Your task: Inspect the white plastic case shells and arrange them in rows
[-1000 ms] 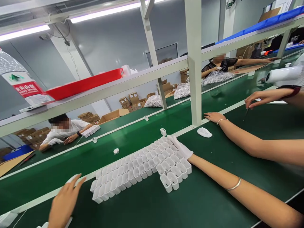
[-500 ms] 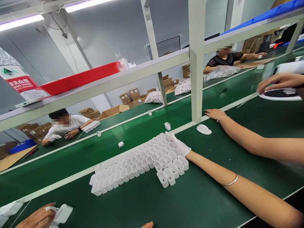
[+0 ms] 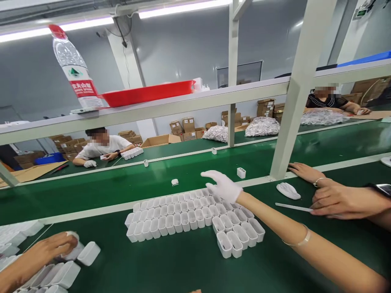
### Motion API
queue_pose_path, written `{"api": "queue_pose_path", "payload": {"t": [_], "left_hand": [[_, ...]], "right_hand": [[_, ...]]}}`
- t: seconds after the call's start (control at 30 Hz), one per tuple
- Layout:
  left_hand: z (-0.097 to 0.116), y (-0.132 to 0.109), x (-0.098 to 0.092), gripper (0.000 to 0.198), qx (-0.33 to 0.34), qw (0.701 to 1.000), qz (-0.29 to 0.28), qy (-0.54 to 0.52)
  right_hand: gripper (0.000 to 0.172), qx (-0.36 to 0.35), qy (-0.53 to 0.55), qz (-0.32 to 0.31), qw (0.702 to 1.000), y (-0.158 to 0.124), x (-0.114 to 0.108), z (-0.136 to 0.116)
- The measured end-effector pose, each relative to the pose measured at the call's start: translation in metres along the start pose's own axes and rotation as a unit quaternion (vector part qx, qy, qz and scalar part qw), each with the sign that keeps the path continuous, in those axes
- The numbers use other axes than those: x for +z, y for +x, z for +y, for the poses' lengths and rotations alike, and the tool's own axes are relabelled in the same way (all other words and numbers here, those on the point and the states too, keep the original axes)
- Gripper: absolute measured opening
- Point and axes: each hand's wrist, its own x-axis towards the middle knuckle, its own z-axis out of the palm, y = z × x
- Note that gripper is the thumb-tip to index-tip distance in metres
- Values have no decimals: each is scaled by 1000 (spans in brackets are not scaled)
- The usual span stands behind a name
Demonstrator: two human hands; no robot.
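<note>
Left hand (image 3: 45,252): at the bottom left, well left of the block of white plastic cases (image 3: 183,219), fingers curled and clamped on a small white piece (image 3: 72,249); whether it is plastic or cloth cannot be told.
Right hand (image 3: 195,291): only a sliver shows at the bottom edge, below the block; apart or together cannot be told.
Nearer hand: the left hand is by far the closer to the block.
Loose case: a white lidless case (image 3: 88,253) lies just right of the left hand, its long axis running from lower left to upper right, pointing roughly toward the block.
Left of block: white cases on their sides (image 3: 65,274) lie in a row below the left hand, on the green workbench (image 3: 122,270).
Block: upright, open-topped cases in tight rows; no contents can be made out.
Right of block: a co-worker's gloved hand (image 3: 222,186) spreads open over its far corner; a bare hand (image 3: 305,173) rests on the bench edge; a wristwatched hand (image 3: 348,201) holds a thin white strip (image 3: 293,207); a white glove (image 3: 288,190) lies nearby.
Beyond block: a green conveyor belt (image 3: 189,195) carries a small white case (image 3: 241,173).
Far beyond: two co-workers (image 3: 104,146), bags of parts (image 3: 262,127), cartons (image 3: 188,129).
</note>
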Motion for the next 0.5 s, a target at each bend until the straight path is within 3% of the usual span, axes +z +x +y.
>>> {"api": "queue_pose_path", "payload": {"t": [0.13,0.23,0.37,0.5], "left_hand": [[-14,24,13,61,161,986,-48,-20],[-24,34,19,64,259,965,-46,23],[-44,27,23,52,269,960,-24,78],[-56,25,23,39,203,974,-38,97]], "right_hand": [[32,23,-89,-108,990,72,62,-26],[33,62,-140,-176,972,109,99,-34],[31,87,-177,-244,950,131,116,-32],[33,94,-191,-266,940,136,107,-25]]}}
